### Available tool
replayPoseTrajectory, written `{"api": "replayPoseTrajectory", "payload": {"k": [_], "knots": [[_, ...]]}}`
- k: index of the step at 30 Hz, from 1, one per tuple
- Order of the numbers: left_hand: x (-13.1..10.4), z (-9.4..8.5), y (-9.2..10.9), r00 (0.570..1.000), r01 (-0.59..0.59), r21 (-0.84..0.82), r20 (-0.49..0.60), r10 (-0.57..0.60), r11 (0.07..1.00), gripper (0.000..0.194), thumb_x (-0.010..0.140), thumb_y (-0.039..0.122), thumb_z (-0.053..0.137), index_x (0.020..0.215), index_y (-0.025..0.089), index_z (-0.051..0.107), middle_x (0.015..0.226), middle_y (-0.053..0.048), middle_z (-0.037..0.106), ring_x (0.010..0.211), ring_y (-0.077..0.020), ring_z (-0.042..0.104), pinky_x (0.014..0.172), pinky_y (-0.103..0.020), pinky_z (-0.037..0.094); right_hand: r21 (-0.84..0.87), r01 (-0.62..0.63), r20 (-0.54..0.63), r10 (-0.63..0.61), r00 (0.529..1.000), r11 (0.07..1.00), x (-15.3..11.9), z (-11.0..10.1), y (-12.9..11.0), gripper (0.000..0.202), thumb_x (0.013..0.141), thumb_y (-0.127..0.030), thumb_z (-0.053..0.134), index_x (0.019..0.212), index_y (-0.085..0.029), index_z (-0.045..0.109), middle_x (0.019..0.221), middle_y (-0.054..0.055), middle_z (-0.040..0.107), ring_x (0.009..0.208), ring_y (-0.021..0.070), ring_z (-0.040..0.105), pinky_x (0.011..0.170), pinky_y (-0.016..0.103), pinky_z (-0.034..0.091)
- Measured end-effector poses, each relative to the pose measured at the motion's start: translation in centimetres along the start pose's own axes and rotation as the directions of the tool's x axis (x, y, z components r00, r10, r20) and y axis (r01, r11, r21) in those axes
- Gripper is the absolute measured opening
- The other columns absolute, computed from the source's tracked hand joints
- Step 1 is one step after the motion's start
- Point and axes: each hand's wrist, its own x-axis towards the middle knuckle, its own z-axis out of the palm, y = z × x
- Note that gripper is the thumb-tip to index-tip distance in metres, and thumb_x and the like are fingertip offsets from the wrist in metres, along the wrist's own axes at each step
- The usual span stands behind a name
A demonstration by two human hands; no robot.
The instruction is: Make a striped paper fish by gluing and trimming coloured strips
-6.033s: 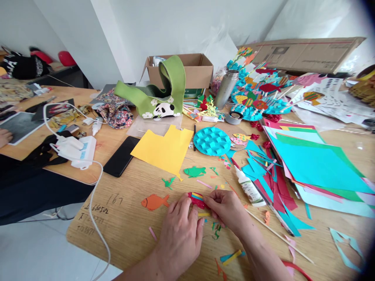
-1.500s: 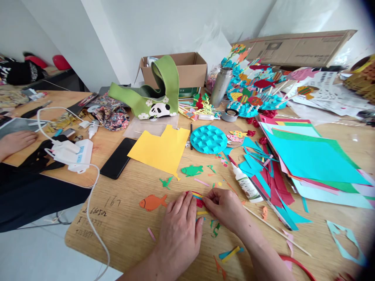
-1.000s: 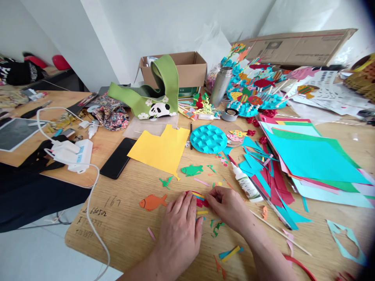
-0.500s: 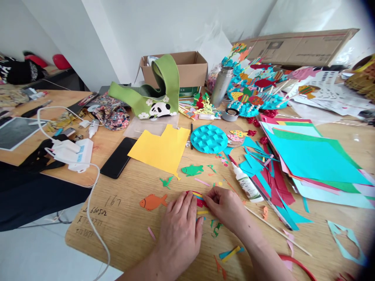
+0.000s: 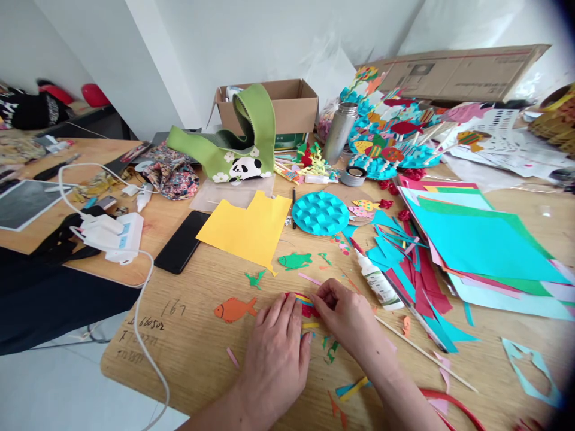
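Observation:
A small red paper piece (image 5: 308, 310), with narrow yellow and blue paper strips (image 5: 302, 299) across it, lies between my hands; much of it is covered. My left hand (image 5: 276, 341) rests flat over its left side, fingers stretched out. At its right edge, my right hand (image 5: 345, 314) has thumb and forefinger pinched at the strips' end. A loose yellow strip (image 5: 311, 326) lies just below. An orange paper fish (image 5: 234, 309) is to the left of my left hand, and a green paper fish (image 5: 294, 261) lies beyond both hands.
A white glue bottle (image 5: 380, 280) and a thin wooden stick (image 5: 429, 356) lie to the right. Beyond are yellow paper (image 5: 247, 230), a blue woven paper disc (image 5: 320, 213) and a phone (image 5: 183, 242). Coloured sheets (image 5: 480, 239) are stacked at right. Red handles (image 5: 458, 410) show near the front.
My right hand has shifted slightly, its knuckles rising a little and its fingertips staying by the strips' end. The left hand stays put. More of the red handles shows beside my right forearm.

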Motion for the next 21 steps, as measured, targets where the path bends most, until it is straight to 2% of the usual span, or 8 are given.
{"api": "replayPoseTrajectory", "payload": {"k": [5,16,18,21], "knots": [[-0.07,0.08,0.05,1.0,0.001,0.0,0.006,-0.001,1.0,0.041,0.093,0.032,0.043,0.127,0.012,0.053,0.135,-0.01,0.055,0.124,-0.0268,0.049,0.098,-0.044,0.044,-0.075,0.041,0.022,-0.039,0.999,0.996,-0.14,0.3,0.01,0.015,0.081,-0.028,0.052,0.068,-0.022,0.049,0.059,-0.001,0.062,0.053,0.0147,0.057,0.052,0.024,0.035],[0.0,-0.01,-0.05,1.0,0.0,0.004,0.012,0.0,1.0,0.041,0.092,0.033,0.044,0.126,0.011,0.054,0.135,-0.01,0.055,0.123,-0.0269,0.049,0.097,-0.045,0.045,-0.069,0.08,0.015,-0.079,0.997,0.994,-0.29,0.4,0.18,0.01,0.082,-0.024,0.052,0.072,-0.022,0.052,0.06,-0.002,0.062,0.055,0.0148,0.058,0.052,0.024,0.036],[0.01,-0.03,-0.05,1.0,0.001,0.002,0.011,-0.001,1.0,0.041,0.093,0.033,0.043,0.126,0.011,0.054,0.135,-0.01,0.055,0.123,-0.0271,0.049,0.097,-0.045,0.044,-0.048,0.112,-0.007,-0.113,0.994,0.993,-0.4,0.25,-0.02,0.009,0.084,-0.024,0.05,0.077,-0.021,0.055,0.06,-0.002,0.061,0.053,0.0143,0.057,0.053,0.024,0.037],[-0.01,-0.01,-0.03,1.0,0.0,0.0,0.008,0.0,1.0,0.04,0.092,0.032,0.045,0.125,0.011,0.054,0.134,-0.01,0.055,0.124,-0.0269,0.049,0.098,-0.045,0.044,-0.014,0.216,-0.024,-0.216,0.976,0.976,-0.55,-0.02,-0.37,0.017,0.086,-0.018,0.044,0.09,-0.02,0.061,0.072,0.001,0.063,0.059,0.0134,0.059,0.058,0.024,0.041]]}}
